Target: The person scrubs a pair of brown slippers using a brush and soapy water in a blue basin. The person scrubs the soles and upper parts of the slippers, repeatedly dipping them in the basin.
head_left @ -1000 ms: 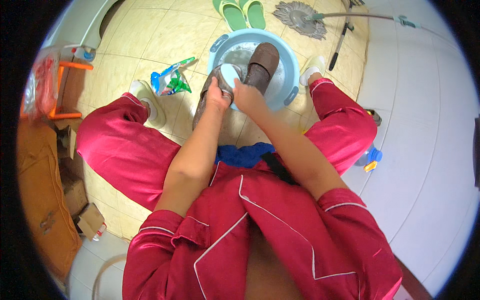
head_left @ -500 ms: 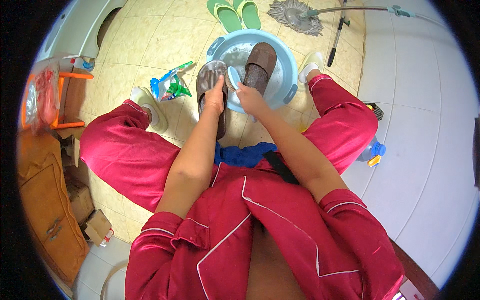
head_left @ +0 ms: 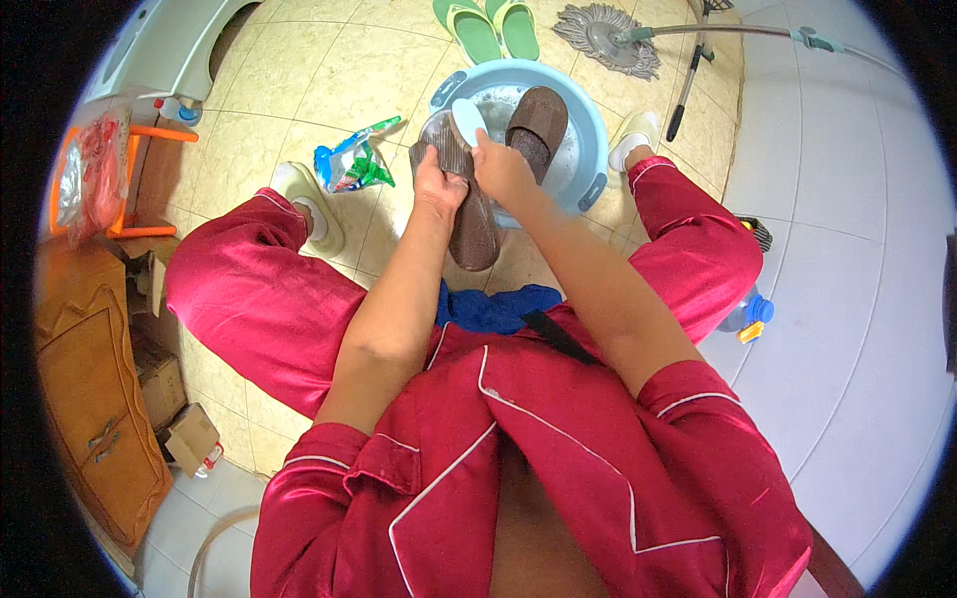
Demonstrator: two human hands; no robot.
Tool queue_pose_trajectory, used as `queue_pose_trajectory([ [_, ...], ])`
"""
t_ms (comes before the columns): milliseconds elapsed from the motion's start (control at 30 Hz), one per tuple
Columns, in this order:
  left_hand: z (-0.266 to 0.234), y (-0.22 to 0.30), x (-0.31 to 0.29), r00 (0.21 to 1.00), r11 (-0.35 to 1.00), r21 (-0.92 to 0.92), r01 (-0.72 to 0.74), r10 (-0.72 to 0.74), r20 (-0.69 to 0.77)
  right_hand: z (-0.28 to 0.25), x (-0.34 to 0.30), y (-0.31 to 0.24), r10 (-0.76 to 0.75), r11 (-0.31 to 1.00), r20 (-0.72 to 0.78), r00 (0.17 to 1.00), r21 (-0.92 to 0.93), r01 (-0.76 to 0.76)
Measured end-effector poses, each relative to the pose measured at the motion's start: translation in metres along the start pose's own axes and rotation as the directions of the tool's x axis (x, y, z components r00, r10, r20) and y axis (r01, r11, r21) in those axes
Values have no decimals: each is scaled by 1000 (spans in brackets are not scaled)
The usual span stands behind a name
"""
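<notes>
The left hand (head_left: pixel 441 187) has its grip closed around the middle of a brown slipper (head_left: pixel 475 239), by the near left edge of a blue basin (head_left: pixel 596 130); the right hand's (head_left: pixel 504 171) grip wraps a brush (head_left: pixel 466 122). The slipper looks light, bendy, probably slick, so I'd grasp it mid-length, firmly.

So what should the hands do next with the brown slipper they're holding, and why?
Probably brush across the brown slide slipper: the right hand has the scrub brush at its toe, where pale suds seem to lie, while the left hand grips it.
</notes>
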State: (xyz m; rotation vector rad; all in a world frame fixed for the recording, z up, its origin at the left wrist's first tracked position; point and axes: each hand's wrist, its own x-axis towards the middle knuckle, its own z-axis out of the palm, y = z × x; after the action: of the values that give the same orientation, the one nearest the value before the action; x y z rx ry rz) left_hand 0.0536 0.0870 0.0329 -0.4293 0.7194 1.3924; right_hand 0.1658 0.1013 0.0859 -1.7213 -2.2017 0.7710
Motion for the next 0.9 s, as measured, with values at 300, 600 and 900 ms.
queue_pose_trajectory([
  [300,-27,-7,11,1000,999,-31,7,-7,14,-13,-81,-10,-18,993,206,978,-107,41],
  [600,-4,9,-4,1000,980,-197,21,-17,21,-3,-29,-6,-104,994,86,991,-35,108],
  [900,-12,3,-5,996,973,-221,67,-52,72,2,-69,-3,32,999,113,993,-10,-31],
])
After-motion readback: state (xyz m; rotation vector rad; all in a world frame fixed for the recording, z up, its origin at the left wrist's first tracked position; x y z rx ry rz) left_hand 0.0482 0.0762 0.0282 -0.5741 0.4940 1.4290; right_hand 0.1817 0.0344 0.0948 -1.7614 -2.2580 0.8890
